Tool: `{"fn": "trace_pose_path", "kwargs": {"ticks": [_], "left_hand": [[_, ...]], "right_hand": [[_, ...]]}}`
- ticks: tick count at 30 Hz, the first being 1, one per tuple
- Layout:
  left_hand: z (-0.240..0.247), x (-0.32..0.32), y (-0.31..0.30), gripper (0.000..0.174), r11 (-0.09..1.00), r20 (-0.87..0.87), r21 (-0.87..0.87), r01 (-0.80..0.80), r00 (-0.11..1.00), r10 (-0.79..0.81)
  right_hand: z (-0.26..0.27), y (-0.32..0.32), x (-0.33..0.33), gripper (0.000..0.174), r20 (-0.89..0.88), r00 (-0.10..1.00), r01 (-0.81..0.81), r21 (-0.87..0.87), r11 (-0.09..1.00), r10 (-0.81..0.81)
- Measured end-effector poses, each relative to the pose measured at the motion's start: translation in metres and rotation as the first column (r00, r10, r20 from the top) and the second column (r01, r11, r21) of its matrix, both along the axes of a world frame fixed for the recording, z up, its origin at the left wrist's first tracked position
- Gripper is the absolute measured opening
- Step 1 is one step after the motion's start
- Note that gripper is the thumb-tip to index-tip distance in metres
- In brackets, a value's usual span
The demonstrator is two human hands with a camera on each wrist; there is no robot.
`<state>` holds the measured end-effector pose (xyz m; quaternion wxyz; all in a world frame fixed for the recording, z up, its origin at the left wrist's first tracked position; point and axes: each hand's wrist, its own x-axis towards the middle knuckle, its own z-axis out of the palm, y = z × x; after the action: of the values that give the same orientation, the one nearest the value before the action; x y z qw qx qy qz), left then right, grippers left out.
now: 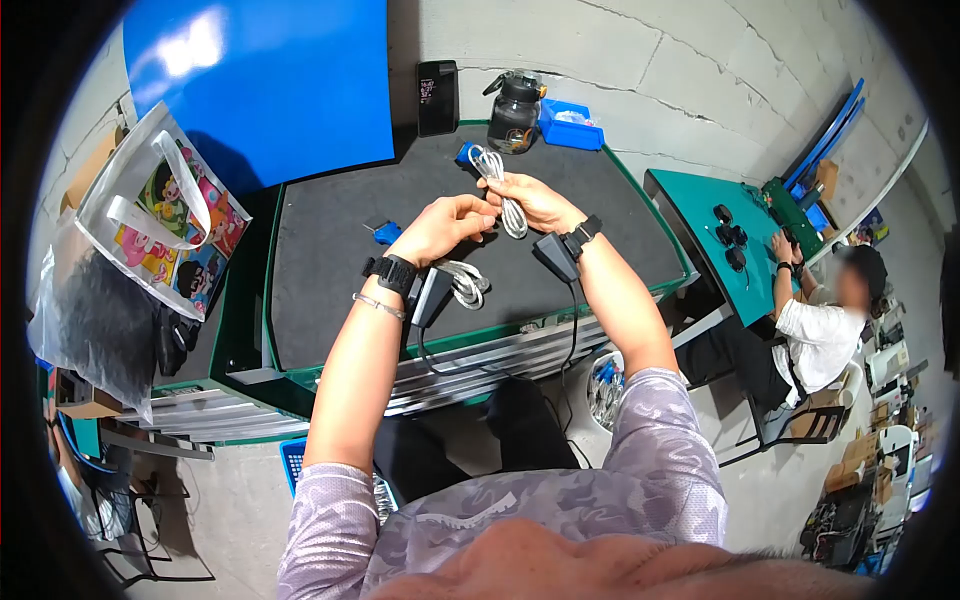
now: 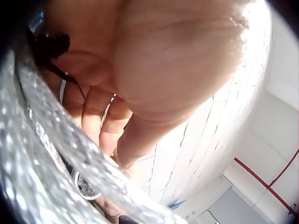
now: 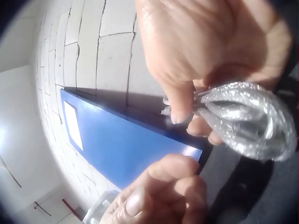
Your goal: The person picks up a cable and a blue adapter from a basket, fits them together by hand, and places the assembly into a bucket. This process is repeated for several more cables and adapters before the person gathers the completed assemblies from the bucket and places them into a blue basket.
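In the head view my right hand (image 1: 535, 203) pinches a coiled silver-white cable (image 1: 513, 218) at its middle, above the dark mat. A blue plug (image 1: 464, 153) sits at the far end of this coil. The right wrist view shows the thumb and fingers closed around the bound middle of the cable (image 3: 254, 119). My left hand (image 1: 443, 228) is right beside it, fingers loosely bent and fingertips close to the right hand, with nothing showing between them. A second silver-white cable coil (image 1: 466, 284) lies under the left wrist, filling the near side of the left wrist view. Another blue plug (image 1: 384, 232) lies beside the left hand.
A phone (image 1: 438, 98), a dark bottle (image 1: 516, 112) and a blue bin (image 1: 571, 126) stand along the mat's back edge. A blue panel (image 1: 290, 90) and a printed bag (image 1: 175, 215) are to the left. Another person (image 1: 825, 325) sits at a green table on the right.
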<state>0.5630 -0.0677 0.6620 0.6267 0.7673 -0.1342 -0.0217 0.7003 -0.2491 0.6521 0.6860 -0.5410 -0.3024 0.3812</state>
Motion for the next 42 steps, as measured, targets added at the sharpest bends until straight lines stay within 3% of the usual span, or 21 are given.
{"fn": "trace_pose_path", "kwargs": {"ticks": [6, 9, 11, 15, 19, 23, 25, 26, 29, 30, 32, 33, 35, 36, 38, 40, 42], "left_hand": [[-0.001, 0.000, 0.003, 0.033, 0.998, -0.007, -0.058, -0.025, 1.000, 0.025], [0.002, -0.002, 0.002, 0.032, 0.999, 0.000, -0.017, -0.034, 0.999, 0.034], [-0.001, 0.000, 0.004, 0.032, 0.999, 0.009, -0.007, -0.049, 0.999, 0.049], [0.003, -0.004, 0.004, 0.033, 0.999, 0.009, -0.035, -0.024, 1.000, 0.024], [0.012, -0.009, 0.003, 0.032, 0.997, -0.036, -0.059, -0.045, 0.998, 0.043], [0.013, -0.005, 0.008, 0.025, 0.944, 0.052, -0.268, -0.194, 0.975, 0.215], [0.016, -0.006, 0.015, 0.025, 0.858, 0.093, -0.394, -0.329, 0.915, 0.393], [0.016, -0.004, 0.021, 0.024, 0.814, 0.083, -0.441, -0.378, 0.886, 0.456], [0.013, -0.002, 0.038, 0.021, 0.692, 0.024, -0.545, -0.473, 0.816, 0.577], [0.009, 0.000, 0.043, 0.020, 0.696, -0.006, -0.518, -0.497, 0.816, 0.578], [0.005, 0.002, 0.046, 0.019, 0.702, -0.043, -0.486, -0.521, 0.816, 0.577], [0.004, 0.003, 0.046, 0.017, 0.741, -0.049, -0.413, -0.529, 0.826, 0.562], [0.001, 0.003, 0.043, 0.016, 0.777, -0.067, -0.334, -0.534, 0.835, 0.546], [0.004, 0.002, 0.038, 0.016, 0.816, -0.064, -0.265, -0.514, 0.853, 0.517], [0.006, 0.001, 0.035, 0.020, 0.880, -0.066, -0.102, -0.463, 0.886, 0.459], [0.006, 0.002, 0.034, 0.021, 0.907, 0.008, -0.055, -0.417, 0.908, 0.418], [0.007, 0.002, 0.028, 0.025, 0.905, 0.009, 0.030, -0.423, 0.906, 0.423]], "right_hand": [[-0.006, 0.000, 0.010, 0.033, 0.066, 0.995, -0.068, -0.017, 0.998, 0.069], [-0.004, -0.002, 0.006, 0.029, 0.187, 0.982, 0.057, -0.133, 0.989, -0.031], [-0.005, -0.002, 0.008, 0.024, 0.158, 0.986, 0.078, -0.146, 0.986, -0.054], [-0.002, -0.002, 0.005, 0.020, 0.264, 0.961, 0.146, -0.252, 0.957, -0.077], [0.004, -0.001, -0.008, 0.027, 0.533, 0.846, 0.257, -0.380, 0.889, -0.017], [0.014, -0.001, -0.027, 0.039, 0.732, 0.676, 0.367, -0.431, 0.824, 0.082], [0.006, 0.000, -0.025, 0.042, 0.793, 0.599, 0.369, -0.396, 0.841, 0.110], [-0.007, 0.002, -0.019, 0.043, 0.863, 0.494, 0.424, -0.345, 0.837, 0.105], [-0.002, -0.011, -0.026, 0.042, 0.879, 0.476, 0.453, -0.288, 0.844, 0.045], [0.021, -0.029, -0.040, 0.040, 0.818, 0.573, 0.394, -0.321, 0.861, 0.043], [0.034, -0.074, -0.061, 0.040, 0.685, 0.724, 0.240, -0.140, 0.961, -0.082], [0.035, -0.103, -0.063, 0.042, 0.543, 0.839, 0.125, -0.150, 0.981, -0.024], [0.048, -0.172, -0.089, 0.043, 0.361, 0.932, 0.038, -0.137, 0.990, 0.014], [0.043, -0.207, -0.093, 0.040, 0.357, 0.931, -0.025, -0.144, 0.989, 0.075], [0.033, -0.272, -0.125, 0.045, 0.279, 0.960, 0.087, -0.187, 0.978, -0.032], [-0.010, -0.343, -0.144, 0.049, 0.044, 0.998, 0.057, -0.095, 0.994, -0.053], [-0.044, -0.394, -0.181, 0.045, 0.067, 0.965, 0.263, -0.236, 0.936, -0.254]]}}
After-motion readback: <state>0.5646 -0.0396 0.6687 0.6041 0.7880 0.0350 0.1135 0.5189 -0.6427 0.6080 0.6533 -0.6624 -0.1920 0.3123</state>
